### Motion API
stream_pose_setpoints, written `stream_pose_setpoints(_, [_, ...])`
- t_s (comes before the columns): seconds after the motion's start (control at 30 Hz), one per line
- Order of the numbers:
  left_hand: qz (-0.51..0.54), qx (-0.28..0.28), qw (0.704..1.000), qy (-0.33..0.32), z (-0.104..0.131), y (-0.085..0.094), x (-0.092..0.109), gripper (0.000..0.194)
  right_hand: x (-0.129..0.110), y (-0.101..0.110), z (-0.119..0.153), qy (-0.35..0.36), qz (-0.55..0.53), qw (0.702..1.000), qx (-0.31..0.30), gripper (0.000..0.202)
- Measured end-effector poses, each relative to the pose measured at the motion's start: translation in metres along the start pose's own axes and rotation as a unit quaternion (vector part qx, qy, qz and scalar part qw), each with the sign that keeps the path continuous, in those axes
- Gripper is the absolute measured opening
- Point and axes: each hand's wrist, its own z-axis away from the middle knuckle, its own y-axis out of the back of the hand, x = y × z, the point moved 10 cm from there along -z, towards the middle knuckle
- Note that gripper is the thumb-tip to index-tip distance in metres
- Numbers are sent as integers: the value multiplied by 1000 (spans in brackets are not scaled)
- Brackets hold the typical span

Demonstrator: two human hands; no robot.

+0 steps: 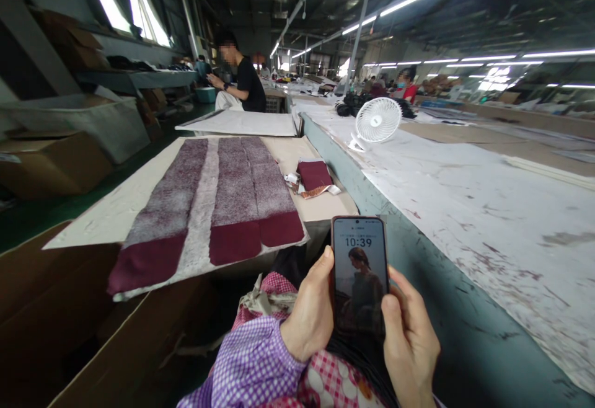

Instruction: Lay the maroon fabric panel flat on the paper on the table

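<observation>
Black phone (359, 271) upright between both hands, left hand (310, 315) and right hand (409, 333) grasping its edges

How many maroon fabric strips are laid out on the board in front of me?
3: left strip, apart from the others; middle strip; right strip, beside the middle one. A smaller folded maroon piece lies further right. Stacked layers may be hidden.

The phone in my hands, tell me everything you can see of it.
The phone is a dark-framed smartphone held upright, screen toward the camera. Its lit lock screen reads 10:39 above a wallpaper picture of a person. The left hand cups its left edge, thumb against the side; the right hand grips the right edge, thumb on the lower screen. It sits low in the view, over the lap, before the table of maroon fabric pieces.
</observation>
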Motion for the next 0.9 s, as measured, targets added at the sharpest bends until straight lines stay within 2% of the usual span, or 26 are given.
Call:
stream_pose_setpoints(0.2, [-4,-5,1000,-1,-2,2,0,40,6,-1,2,-15,8,1000,0,35])
stream_pose_setpoints(0.43, [4,-18,1000,8,-4,1,-3,40,0,-2,-2,3,13,1000,2,34])
stream_pose_setpoints(0.73, [4,1,1000,16,-4,5,-4,41,-2,-2,-3,-3,13,1000,7,35])
stream_pose_setpoints(0.9, [-8,5,1000,26,-7,6,-7,45,8,-5,-2,-23,8,1000,-1,36])
